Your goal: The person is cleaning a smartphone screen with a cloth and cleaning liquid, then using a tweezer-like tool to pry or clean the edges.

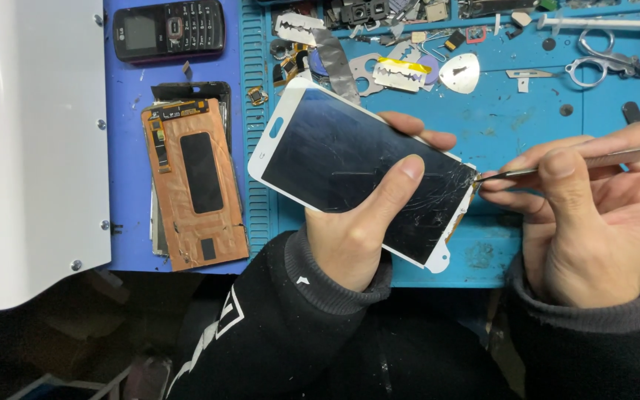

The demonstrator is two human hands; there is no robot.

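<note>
While the phone screen is held up over the mat, this is how things sit:

Where the screen is: the white phone screen panel (pixel 350 167) is in the air above the blue work mat (pixel 498 126), near the middle of the view.

Left hand: the left hand (pixel 361 222) comes up from below and grips the panel. Its thumb lies flat on the dark glass and its fingers curl around the far edge.

Right hand: the right hand (pixel 594 215) is closed around thin metal tweezers (pixel 557 167), pinched like a pencil.

Which way it lies: the panel sits to the left of the right hand's fingers. Its long side runs on a slant, from upper left down to lower right. The tweezers lie almost flat and point left. Their tip touches the panel's lower right end, at the edge. The right hand is the nearer one to that spot.

How the screen looks: the glass is dark with a white rim. Many cracks spread near the tweezer end. The upper left end looks smooth.

Nearby: a copper-backed screen part (pixel 194 185) lies on the purple mat (pixel 131 148), well apart to the left. A black button phone (pixel 168 30) sits above it. Razor blades (pixel 401 74), scissors (pixel 605 59) and small bits lie along the top.
</note>
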